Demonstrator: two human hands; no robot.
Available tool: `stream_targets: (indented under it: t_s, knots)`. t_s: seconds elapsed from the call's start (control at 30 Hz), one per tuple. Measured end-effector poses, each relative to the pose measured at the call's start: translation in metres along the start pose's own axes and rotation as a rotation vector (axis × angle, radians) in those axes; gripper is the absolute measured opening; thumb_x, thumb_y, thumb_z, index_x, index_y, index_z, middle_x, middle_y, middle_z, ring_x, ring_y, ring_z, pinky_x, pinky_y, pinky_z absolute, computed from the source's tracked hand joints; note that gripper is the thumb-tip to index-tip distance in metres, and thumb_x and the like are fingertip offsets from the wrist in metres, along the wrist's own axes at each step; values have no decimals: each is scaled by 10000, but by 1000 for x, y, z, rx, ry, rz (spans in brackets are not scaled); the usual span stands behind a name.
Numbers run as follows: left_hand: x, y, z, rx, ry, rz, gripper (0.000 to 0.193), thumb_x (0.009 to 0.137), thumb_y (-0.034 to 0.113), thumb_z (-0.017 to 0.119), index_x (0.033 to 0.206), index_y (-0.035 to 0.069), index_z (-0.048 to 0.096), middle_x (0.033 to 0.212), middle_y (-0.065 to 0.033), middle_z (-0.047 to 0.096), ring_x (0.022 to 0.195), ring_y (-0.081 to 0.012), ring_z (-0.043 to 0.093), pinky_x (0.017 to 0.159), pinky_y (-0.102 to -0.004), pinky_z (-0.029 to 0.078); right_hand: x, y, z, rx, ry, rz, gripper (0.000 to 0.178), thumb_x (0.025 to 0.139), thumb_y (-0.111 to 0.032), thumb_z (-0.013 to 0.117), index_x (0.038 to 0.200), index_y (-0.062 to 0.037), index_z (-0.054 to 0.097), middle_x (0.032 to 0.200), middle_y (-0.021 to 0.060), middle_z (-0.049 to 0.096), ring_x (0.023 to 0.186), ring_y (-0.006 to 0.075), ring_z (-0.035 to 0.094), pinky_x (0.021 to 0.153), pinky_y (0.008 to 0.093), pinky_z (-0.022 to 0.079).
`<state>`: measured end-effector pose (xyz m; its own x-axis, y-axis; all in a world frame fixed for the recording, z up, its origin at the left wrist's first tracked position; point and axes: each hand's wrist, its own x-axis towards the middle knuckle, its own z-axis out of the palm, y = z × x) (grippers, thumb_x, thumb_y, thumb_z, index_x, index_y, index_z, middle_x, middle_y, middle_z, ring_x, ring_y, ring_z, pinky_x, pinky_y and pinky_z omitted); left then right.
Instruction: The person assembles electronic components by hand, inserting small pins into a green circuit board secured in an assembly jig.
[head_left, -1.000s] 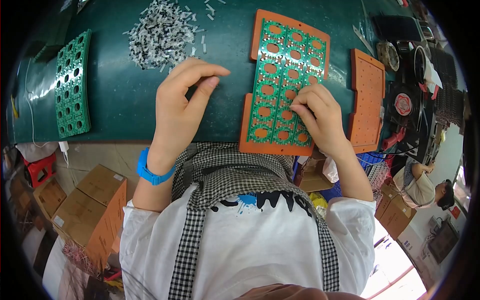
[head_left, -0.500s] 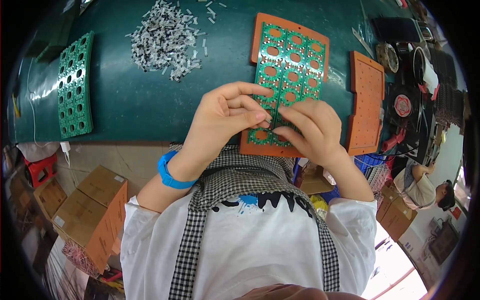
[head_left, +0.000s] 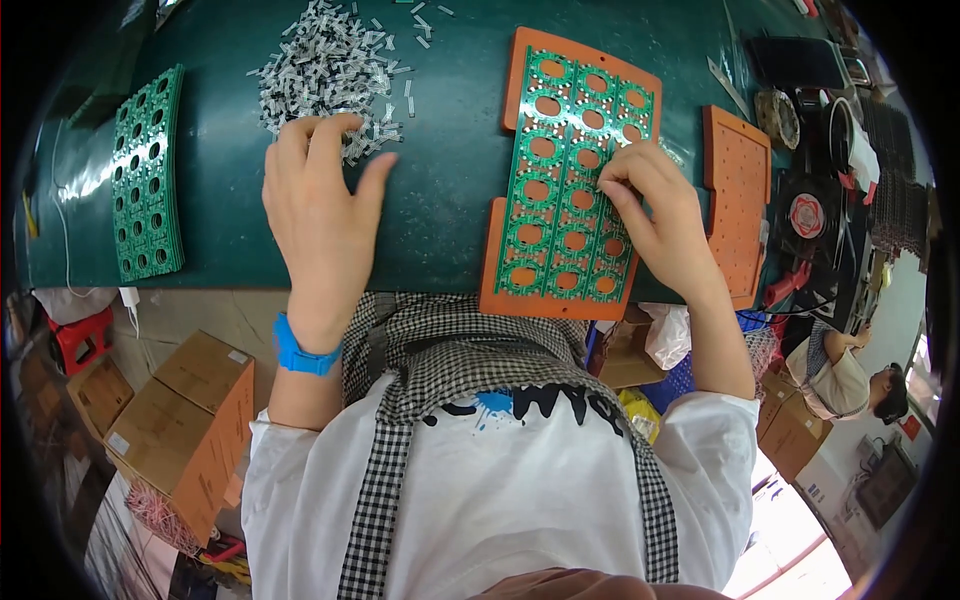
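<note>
View from above of a dark green work surface (head_left: pixel 440 200). A green perforated circuit panel (head_left: pixel 565 190), patterned with rows of round openings, lies flat in an orange rectangular carrier tray (head_left: pixel 500 250) at centre right; its long axis runs from the near edge of the surface away from the person, the far end tilted slightly to the right. The right hand (head_left: pixel 660 215) rests on the panel's right half, fingers curled and pinched together against the board; whether anything small sits between the fingertips cannot be told. The left hand (head_left: pixel 320 215) lies palm down and loosely open, fingers spread, its fingertips touching the near edge of a heap of small pale tubular parts (head_left: pixel 325 70). A second green perforated panel (head_left: pixel 148 175) lies far left, likewise lengthwise. An empty orange tray (head_left: pixel 738 195) sits just right of the first.
</note>
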<state>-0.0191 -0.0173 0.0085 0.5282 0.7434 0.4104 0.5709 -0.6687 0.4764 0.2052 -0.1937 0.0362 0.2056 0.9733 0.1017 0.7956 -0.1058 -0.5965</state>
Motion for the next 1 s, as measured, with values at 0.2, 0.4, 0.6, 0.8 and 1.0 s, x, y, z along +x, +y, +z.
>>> stream_targets:
  t_s: [0.2,0.4,0.6,0.8,1.0]
  knots:
    - [-1,-13,2,-146,-123,-80,125,771,55,708,875,46,640,911,-70,582,855,-270,548,754,-369,430,5,-3,5,-27,-2,-7,76,831,-30,629,877,-14,571,870,99,556,833,289,581,710,367,476]
    - [3,-14,7,-65,-17,66,84,787,43,691,852,41,638,889,-68,588,839,-259,528,754,-364,428,5,-2,7,-78,21,-17,92,814,-38,646,874,-21,579,859,91,565,834,281,589,705,372,486]
    - [-3,-2,3,-439,-108,-173,50,832,3,659,882,2,662,878,-84,648,698,-155,586,611,-272,457,4,-1,9,-98,40,-10,91,809,-37,652,864,-22,580,858,85,571,836,278,596,704,371,488]
    - [-11,7,11,-816,-235,-287,151,877,-38,598,1006,-23,675,914,-107,673,783,-144,674,687,-235,528,6,2,8,-76,26,-25,104,796,-40,665,853,-26,579,848,80,574,824,269,598,681,364,491]
    - [-12,19,13,-1000,-344,-390,210,882,-46,595,1086,-30,641,951,-123,687,850,-148,681,740,-237,543,-2,2,17,-194,136,-65,124,764,-55,690,857,-38,611,854,53,601,809,247,611,661,338,497]
